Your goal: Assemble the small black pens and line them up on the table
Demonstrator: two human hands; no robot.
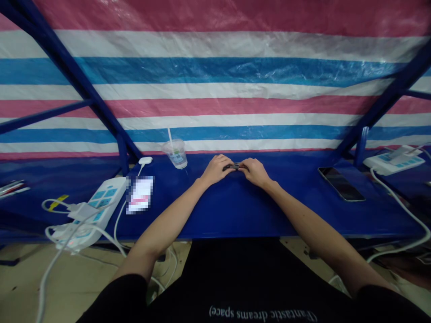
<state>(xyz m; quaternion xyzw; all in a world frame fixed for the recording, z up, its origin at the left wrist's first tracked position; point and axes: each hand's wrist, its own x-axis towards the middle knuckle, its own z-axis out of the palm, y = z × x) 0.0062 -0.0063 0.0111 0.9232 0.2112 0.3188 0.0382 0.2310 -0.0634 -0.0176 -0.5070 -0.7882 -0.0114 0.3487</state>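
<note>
My left hand (218, 170) and my right hand (253, 171) meet over the far half of the blue tabletop (229, 211). Between them is a small dark object with a grey, shiny part (236, 166), too small and too covered by fingers to name. Both hands are closed, each gripping one end of it. Beyond my left hand, to the left, stands a clear plastic cup (177, 154) with a white straw. A dark smartphone (340, 184) lies flat to the right of my right hand.
At left are a white power strip (111, 193) with plugs and cables, a white charger (145, 160) and a pixelated item (140, 194). Another power strip (393, 161) sits at far right. Blue metal struts (84, 85) and a striped plastic sheet (235, 72) stand behind.
</note>
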